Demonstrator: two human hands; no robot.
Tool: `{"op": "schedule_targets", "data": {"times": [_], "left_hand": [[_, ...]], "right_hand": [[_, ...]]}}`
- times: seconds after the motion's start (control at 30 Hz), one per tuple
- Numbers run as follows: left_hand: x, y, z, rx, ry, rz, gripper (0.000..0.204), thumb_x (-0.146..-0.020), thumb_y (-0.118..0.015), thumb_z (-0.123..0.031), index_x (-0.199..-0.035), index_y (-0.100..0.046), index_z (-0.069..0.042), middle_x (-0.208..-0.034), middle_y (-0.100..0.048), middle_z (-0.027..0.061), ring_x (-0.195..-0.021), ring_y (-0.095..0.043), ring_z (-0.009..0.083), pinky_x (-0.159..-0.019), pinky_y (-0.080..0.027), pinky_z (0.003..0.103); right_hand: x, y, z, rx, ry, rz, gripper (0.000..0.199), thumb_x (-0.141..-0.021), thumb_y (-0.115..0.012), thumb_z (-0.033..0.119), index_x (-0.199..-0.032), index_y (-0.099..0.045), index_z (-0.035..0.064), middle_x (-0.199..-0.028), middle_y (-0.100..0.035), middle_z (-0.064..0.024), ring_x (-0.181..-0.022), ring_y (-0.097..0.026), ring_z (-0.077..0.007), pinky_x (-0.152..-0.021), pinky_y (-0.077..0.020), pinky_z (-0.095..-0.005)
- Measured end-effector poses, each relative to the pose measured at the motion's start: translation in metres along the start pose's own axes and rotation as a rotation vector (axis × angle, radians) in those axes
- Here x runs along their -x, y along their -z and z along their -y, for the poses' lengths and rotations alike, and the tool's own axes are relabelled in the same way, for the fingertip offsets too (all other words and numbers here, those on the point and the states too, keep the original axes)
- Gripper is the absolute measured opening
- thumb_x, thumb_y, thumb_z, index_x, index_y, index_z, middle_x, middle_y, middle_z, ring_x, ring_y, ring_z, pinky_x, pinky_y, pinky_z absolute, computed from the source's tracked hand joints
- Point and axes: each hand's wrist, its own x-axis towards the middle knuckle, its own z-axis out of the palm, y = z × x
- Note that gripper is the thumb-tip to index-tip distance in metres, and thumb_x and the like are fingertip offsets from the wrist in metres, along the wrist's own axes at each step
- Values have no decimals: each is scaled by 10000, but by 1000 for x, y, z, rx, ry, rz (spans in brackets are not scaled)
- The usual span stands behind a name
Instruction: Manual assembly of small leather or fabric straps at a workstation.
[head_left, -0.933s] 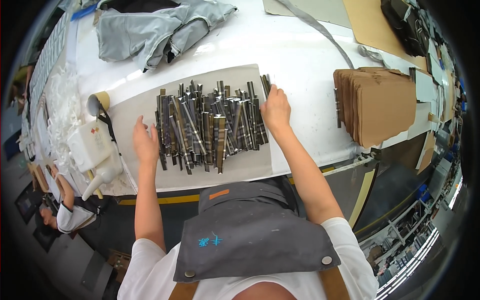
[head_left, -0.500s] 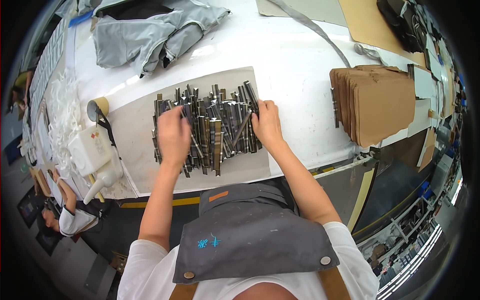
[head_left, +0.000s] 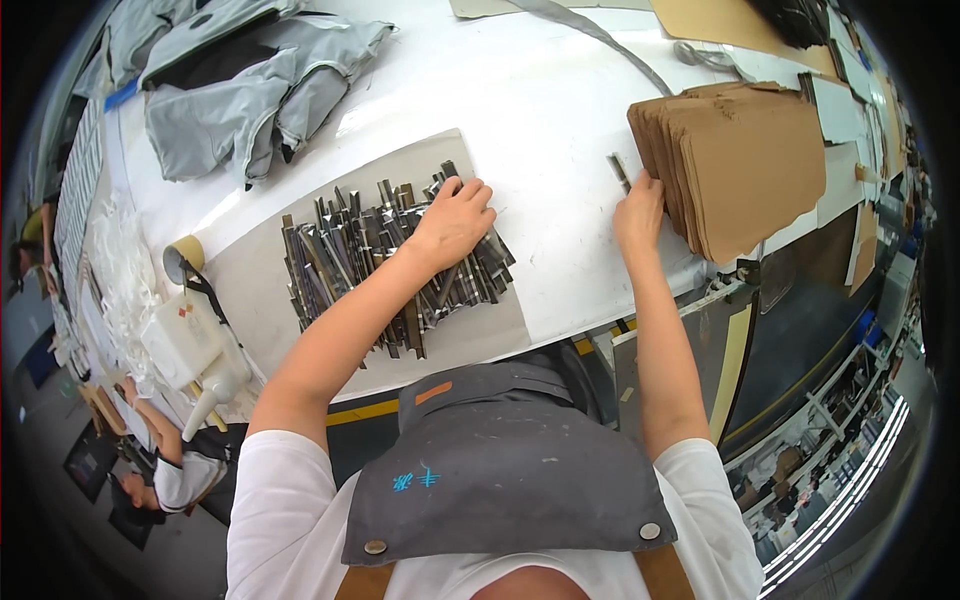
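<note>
A pile of narrow dark metal strips (head_left: pixel 345 250), some with a bronze tint and bevelled ends, lies on a grey board. Over the pile's right part, my left hand (head_left: pixel 452 225) has its fingers curled around a strip, whose end (head_left: pixel 447 169) shows past the fingertips. My right hand (head_left: pixel 638 218) is closed on a single metal strip (head_left: pixel 619 172) that pokes out beyond the fingers. It is beside the left edge of a stack of brown cut sheets (head_left: pixel 750 170). The rest of that strip is hidden by the hand.
Grey fabric pieces (head_left: pixel 220 110) lie at the far left of the white table (head_left: pixel 550 110). A tape roll (head_left: pixel 184 258), a white bottle (head_left: pixel 180 335) and tangled white strips (head_left: pixel 115 225) are at the left. A grey strap (head_left: pixel 600 40) crosses the far side. Another person (head_left: pixel 175 470) is at lower left.
My right hand has gone from the pile's right edge to the strip beside the brown stack. My left hand has crossed from the pile's left part to its right. The view has shifted slightly.
</note>
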Motion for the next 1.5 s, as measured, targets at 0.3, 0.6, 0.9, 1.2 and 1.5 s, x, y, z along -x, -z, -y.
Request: {"op": "schedule_targets", "data": {"times": [0.3, 0.6, 0.9, 1.2, 1.5], "left_hand": [[-8, 5, 3, -132, -37, 128, 175, -843, -548, -94, -1014, -586, -89, -1056, -551, 67, -1104, -485, 251, -984, -357, 394], [19, 15, 14, -24, -129, 69, 147, -793, -573, -55, -926, -584, -117, -938, -557, 22, -1078, -507, 222, -1026, -307, 486], [32, 19, 12, -4, -98, -110, 177, -748, -592, -54, -905, -573, -135, -892, -549, 10, -1012, -538, 220, -970, -322, 491], [28, 5, -9, 13, 50, -119, 415, -770, -599, -30, -1177, -606, -107, -1393, -464, 150, -1354, -386, 306, -1088, -289, 514], [179, 45, 19, -23, 771, -754, 465, -721, -553, 67, -1166, -627, -44, -1219, -552, 155, -1169, -488, 352, -995, -361, 471]], "right_hand": [[-14, 18, 5, 33, 39, 246, 210, -793, -623, 60, -968, -591, -51, -1010, -620, -227, -925, -634, -417, -801, -533, -472], [49, -21, 76, -512, 274, 372, 194, -771, -635, 83, -898, -549, -37, -890, -598, -236, -781, -623, -432, -728, -532, -473], [75, -36, 132, -23, 453, 341, 120, -792, -638, 88, -873, -594, 11, -876, -603, -148, -757, -688, -269, -608, -571, -363], [63, -29, 99, -44, 416, 161, 151, -756, -647, 57, -884, -585, 3, -884, -607, -173, -777, -668, -328, -659, -558, -411], [97, 13, 155, -650, 312, 452, 317, -909, -586, 178, -1113, -592, -65, -997, -611, -240, -874, -607, -393, -786, -499, -452]]}}
